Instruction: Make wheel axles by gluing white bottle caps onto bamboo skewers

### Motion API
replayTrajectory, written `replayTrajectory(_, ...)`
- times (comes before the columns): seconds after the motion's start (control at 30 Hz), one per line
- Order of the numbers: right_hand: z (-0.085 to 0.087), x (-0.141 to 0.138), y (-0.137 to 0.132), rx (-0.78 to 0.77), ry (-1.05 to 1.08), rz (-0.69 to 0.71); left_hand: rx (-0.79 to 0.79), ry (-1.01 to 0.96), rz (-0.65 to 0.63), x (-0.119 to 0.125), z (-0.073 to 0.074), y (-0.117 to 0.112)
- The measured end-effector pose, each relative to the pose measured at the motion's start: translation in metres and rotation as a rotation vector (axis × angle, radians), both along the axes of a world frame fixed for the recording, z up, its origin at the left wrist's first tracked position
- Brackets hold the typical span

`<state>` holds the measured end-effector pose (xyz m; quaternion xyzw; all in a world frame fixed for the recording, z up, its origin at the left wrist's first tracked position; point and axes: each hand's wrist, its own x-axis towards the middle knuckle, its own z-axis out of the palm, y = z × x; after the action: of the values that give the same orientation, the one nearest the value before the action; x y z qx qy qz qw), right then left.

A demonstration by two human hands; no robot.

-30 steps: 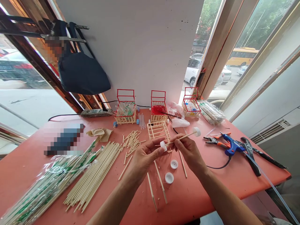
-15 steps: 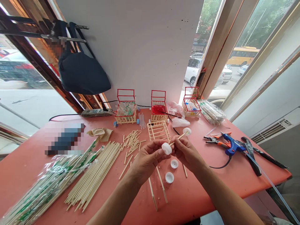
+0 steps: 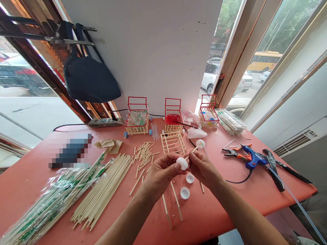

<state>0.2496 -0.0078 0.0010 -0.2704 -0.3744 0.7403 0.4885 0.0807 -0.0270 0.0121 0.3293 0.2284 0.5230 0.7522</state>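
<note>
Wrapper print (image 3: 61, 185) seems illegible; left hand (image 3: 162, 172) pinches a white cap (image 3: 182, 163), right hand (image 3: 204, 166) a stick (image 3: 196, 149).

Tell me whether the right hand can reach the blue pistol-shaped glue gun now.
Probably yes: nothing visible stands between the right hand and the blue, pistol-shaped glue gun, though the fingers hold a thin wooden stick.

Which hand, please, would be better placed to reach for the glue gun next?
Probably the right hand: the glue gun lies off to that side, while the left hand is farther away and holds a cap. The right would first have to release the stick.
</note>
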Motion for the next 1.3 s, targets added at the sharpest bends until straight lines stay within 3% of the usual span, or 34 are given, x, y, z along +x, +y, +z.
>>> replayTrajectory(0.23,0.005,0.002,0.001,0.023,0.014,0.023,0.046,0.052,-0.011,-0.005,0.001,0.001)
replayTrajectory(0.33,0.006,0.006,0.0,0.048,0.028,0.07,0.109,0.122,0.046,-0.014,0.004,0.003)
replayTrajectory(0.6,-0.001,0.005,-0.015,0.162,0.083,0.44,0.34,0.372,0.313,-0.026,0.013,0.008)
replayTrajectory(0.8,-0.01,-0.009,-0.025,0.236,0.237,0.608,0.441,0.445,0.299,-0.012,0.003,0.005)
replayTrajectory(1.0,-0.01,-0.014,-0.027,0.237,0.32,0.629,0.386,0.433,0.24,-0.004,-0.002,0.002)
replayTrajectory(1.2,-0.009,-0.014,-0.027,0.202,0.265,0.612,0.323,0.369,0.188,-0.003,0.001,0.0)
replayTrajectory(1.3,-0.009,-0.011,-0.025,0.218,0.197,0.563,0.333,0.423,0.242,-0.006,0.002,-0.001)
